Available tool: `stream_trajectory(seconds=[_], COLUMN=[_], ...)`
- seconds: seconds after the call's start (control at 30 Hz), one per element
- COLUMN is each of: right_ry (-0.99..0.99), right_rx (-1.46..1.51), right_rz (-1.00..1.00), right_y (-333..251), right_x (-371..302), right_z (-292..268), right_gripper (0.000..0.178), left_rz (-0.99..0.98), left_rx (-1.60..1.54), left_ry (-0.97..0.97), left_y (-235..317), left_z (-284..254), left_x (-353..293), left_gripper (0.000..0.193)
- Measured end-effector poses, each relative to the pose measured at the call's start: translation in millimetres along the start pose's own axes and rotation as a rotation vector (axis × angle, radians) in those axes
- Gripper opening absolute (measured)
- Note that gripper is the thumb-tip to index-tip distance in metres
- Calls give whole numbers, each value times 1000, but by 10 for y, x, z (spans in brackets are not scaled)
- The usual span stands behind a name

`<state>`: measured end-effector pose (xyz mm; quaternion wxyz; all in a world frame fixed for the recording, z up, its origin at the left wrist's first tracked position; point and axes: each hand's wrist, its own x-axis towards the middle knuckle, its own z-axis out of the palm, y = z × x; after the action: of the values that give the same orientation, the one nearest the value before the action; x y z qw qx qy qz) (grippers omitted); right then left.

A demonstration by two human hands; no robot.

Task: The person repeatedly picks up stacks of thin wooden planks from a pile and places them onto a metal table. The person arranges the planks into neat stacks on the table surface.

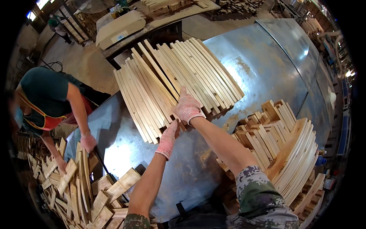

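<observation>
Pale wooden strips lie side by side in a wide row on the metal tabletop. A few strips near the middle sit askew, with dark gaps beside them. My right hand, in a pink-and-white knit glove, closes on the near end of one wooden strip, its index finger stretched along the wood. Just below and to its left, my left hand, gloved alike, touches the near ends of the row. Its fingertips are partly hidden, so its grip is unclear.
A tall stack of wooden strips stands at the right, beside my right forearm. At the left, another person reaches into a heap of loose wooden pieces. Behind the row is a bench carrying a cardboard piece.
</observation>
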<state>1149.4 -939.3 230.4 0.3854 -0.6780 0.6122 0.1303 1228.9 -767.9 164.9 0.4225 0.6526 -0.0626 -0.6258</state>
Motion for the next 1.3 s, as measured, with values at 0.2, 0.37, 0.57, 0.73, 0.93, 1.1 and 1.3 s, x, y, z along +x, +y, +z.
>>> stream_trajectory(seconds=[0.2, 0.37, 0.57, 0.73, 0.93, 1.1, 1.3], right_ry=[41, 6, -152, -107, 10, -31, -207], right_rx=[46, 111, 300, 426, 497, 129, -114], right_rz=[-5, 76, 15, -136, -400, -552, -864], right_y=[117, 289, 552, 858, 1682, 2775, 2769], right_x=[-162, -836, -2133, -2681, -3332, -3119, -2483], right_z=[276, 656, 657, 722, 717, 487, 136], right_gripper=[69, 74, 92, 106, 100, 100, 96], left_rz=[-90, -150, -157, -172, 184, 303, 494], left_rx=[11, -98, -568, -563, -637, -723, -1067], left_ry=[11, 104, -201, -251, -237, -348, -113], left_y=[-321, -474, -450, -695, -1131, -1437, -1836], left_z=[-259, -417, -255, -84, 532, 841, 1147], left_x=[-310, -276, -462, -827, -1586, -1884, -2111], left_gripper=[51, 44, 76, 82, 62, 70, 72])
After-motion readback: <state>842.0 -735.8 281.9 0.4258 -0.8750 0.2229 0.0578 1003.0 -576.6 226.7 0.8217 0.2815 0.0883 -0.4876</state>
